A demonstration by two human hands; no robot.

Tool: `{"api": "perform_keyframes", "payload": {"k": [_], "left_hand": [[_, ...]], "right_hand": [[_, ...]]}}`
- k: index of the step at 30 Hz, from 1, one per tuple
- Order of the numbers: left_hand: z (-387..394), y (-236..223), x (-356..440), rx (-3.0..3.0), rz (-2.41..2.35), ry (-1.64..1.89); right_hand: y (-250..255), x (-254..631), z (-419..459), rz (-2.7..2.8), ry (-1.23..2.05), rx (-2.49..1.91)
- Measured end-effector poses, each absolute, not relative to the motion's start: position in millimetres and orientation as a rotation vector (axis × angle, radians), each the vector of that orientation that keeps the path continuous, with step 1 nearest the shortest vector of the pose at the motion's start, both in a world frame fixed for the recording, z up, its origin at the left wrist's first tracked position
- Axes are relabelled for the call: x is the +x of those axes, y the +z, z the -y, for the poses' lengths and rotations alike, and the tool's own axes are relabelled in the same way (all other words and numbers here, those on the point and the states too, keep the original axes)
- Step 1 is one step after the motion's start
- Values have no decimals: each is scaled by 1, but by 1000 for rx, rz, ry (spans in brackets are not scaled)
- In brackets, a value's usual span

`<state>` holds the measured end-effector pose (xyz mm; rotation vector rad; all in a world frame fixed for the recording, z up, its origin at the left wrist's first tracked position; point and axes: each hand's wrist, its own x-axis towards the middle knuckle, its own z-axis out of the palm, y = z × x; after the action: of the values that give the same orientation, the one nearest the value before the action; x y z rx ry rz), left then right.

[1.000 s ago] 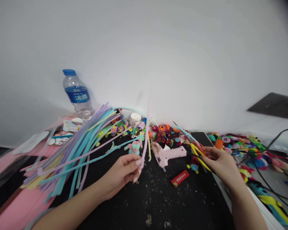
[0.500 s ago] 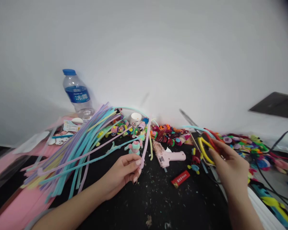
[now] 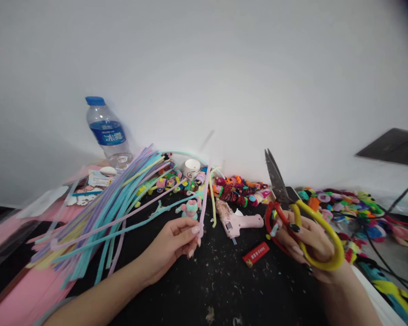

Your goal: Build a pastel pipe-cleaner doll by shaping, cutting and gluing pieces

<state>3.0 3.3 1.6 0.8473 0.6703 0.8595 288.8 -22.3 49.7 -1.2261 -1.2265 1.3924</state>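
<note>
My left hand pinches the lower end of a lilac pipe cleaner, which stands nearly upright. My right hand holds a pair of scissors by one red and one yellow handle, fingers through the loops. The blades point up and are slightly parted, well away from the pipe cleaner. A pale yellow pipe cleaner stands just right of the lilac one. Behind my left hand sits a small mint and pink fuzzy figure.
A pink glue gun and a red lighter lie between my hands. Many pastel pipe cleaners are heaped at left beside a water bottle. Colourful fuzzy pieces line the wall around a white cup. Black cables run at right.
My right hand has lifted the scissors and turned them upright, with the handles now in its fingers and the blades parted. My left hand stays nearly in place.
</note>
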Motion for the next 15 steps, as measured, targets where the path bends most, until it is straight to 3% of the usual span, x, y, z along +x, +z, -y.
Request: {"api": "perform_keyframes", "payload": {"k": [5,15], "left_hand": [[-3,2,4,962,-801,908],[-3,6,5,1094,-931,914]], "right_hand": [[39,262,21,1387,937,-1449],[18,226,25,1984,523,-1641]]}}
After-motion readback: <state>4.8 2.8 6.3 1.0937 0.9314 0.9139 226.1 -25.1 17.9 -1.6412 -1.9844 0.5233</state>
